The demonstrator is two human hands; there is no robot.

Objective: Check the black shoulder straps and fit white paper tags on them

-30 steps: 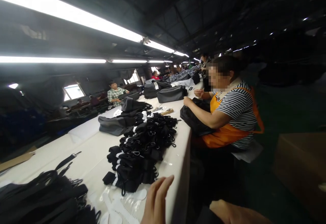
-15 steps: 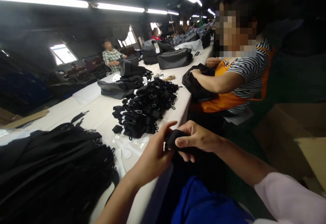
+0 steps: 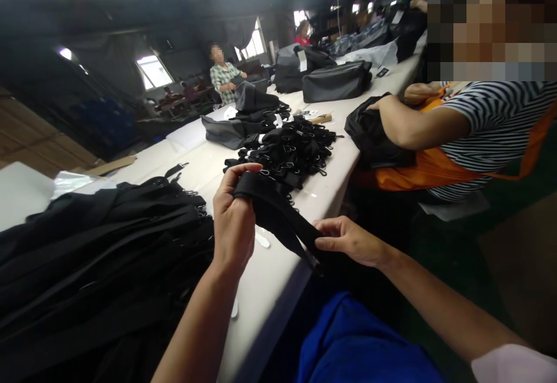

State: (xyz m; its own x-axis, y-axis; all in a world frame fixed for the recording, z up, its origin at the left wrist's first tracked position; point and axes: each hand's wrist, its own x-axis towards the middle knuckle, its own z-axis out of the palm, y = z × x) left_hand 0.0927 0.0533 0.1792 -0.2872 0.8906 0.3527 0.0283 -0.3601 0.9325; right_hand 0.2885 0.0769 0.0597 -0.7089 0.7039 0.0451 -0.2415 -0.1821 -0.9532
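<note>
My left hand (image 3: 232, 220) is closed round the upper end of a black webbing strap (image 3: 278, 212), held above the white table (image 3: 270, 278). The strap runs down and right to my right hand (image 3: 348, 241), whose fingers pinch its lower part near the table's edge. Just beyond my left hand lies a heap of folded black straps with metal clips (image 3: 289, 154). A big pile of loose black straps (image 3: 96, 255) covers the table at my left.
A co-worker in a striped shirt and orange apron (image 3: 478, 133) sits at my right, handling a black bag (image 3: 374, 139). Grey and black bags (image 3: 335, 81) lie farther along the table. Other people sit at the back. Cardboard lies at the far left.
My view has dropped and swung left. The bundled strap I held in both hands is now drawn out between them, left hand raised over the table, right hand lower.
</note>
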